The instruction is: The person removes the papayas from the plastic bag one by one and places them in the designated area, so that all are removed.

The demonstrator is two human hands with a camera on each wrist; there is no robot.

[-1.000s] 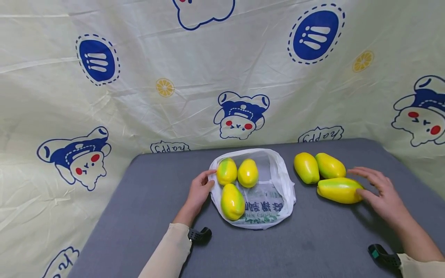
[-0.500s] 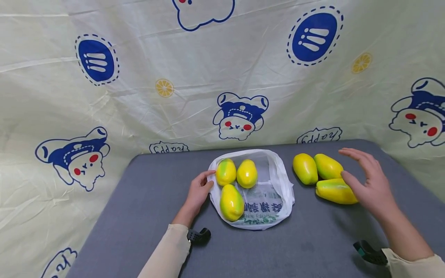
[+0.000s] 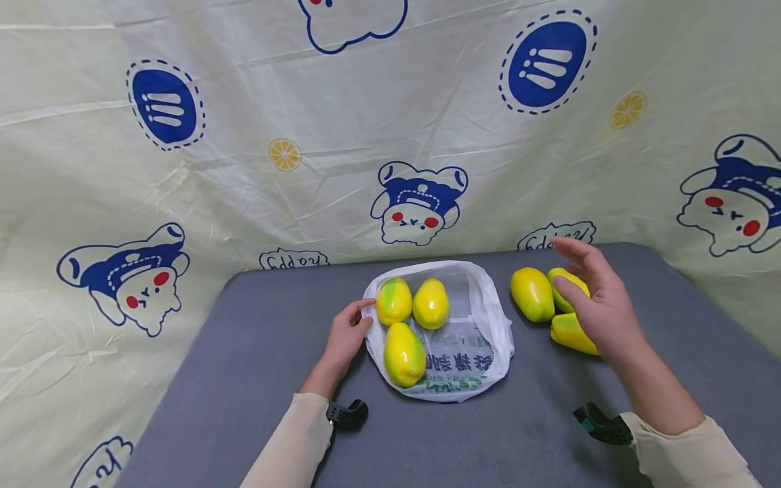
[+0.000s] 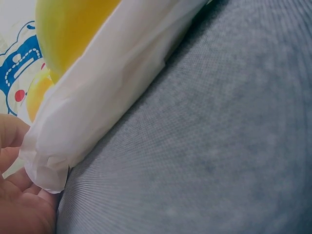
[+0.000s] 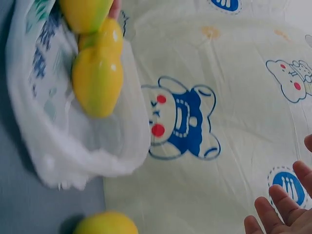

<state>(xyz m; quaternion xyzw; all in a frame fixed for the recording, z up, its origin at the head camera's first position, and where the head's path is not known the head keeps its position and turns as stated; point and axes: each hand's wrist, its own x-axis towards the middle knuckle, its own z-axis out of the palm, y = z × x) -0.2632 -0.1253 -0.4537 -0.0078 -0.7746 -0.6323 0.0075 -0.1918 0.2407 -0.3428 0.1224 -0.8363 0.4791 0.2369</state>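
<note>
A white plastic bag point(image 3: 502, 332) stands with its mouth spread wide on the grey table. Inside it, toward the left, lie three yellow-green papayas point(image 3: 405, 354). My left hand point(image 3: 345, 337) pinches the bag's left rim; in the left wrist view the white plastic point(image 4: 73, 122) runs between its fingers. To the right of the bag sit three more papayas point(image 3: 532, 295), close together. My right hand point(image 3: 601, 305) is raised in front of two of them, hiding parts of both. In the right wrist view its fingers point(image 5: 287, 207) are spread and hold nothing.
The grey table point(image 3: 268, 339) ends at the back against a pale printed cloth point(image 3: 329, 203). That cloth hangs along the back and both sides. Each wrist wears a black band, the left one point(image 3: 349, 413) and the right one point(image 3: 601, 425).
My right hand has moved left from beside the elongated papaya, up and across the right-hand group. The left hand stays at the bag's rim. The papayas lie where they were.
</note>
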